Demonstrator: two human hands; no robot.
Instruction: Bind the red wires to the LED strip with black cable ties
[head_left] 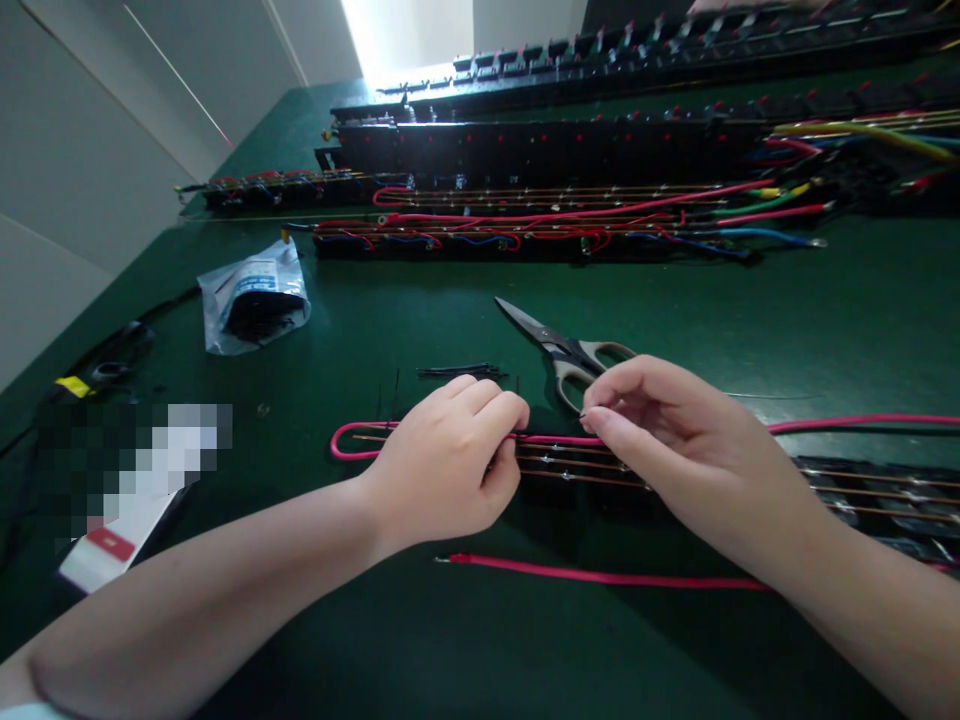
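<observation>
My left hand [450, 460] is closed over the red cable [559, 440], its fingers curled round it beside several bare copper rods [555, 461]. The cable bends back in a loop at the left end. Thin black cable ties [397, 392] stand up from the bundle to the left of this hand. My right hand [667, 430] is above the cable, thumb and forefinger pinched on a small dark tip that looks like a cable tie; most of it is hidden. Scissors [551, 340] lie just behind, blades partly apart. Several loose black ties [457, 370] lie behind my left hand.
A plastic bag of black ties [259, 300] lies at the left on the green table [375, 640]. A white box [112, 545] is nearer. Another red cable [600, 578] runs along the front. Long black wired assemblies [525, 150] fill the back.
</observation>
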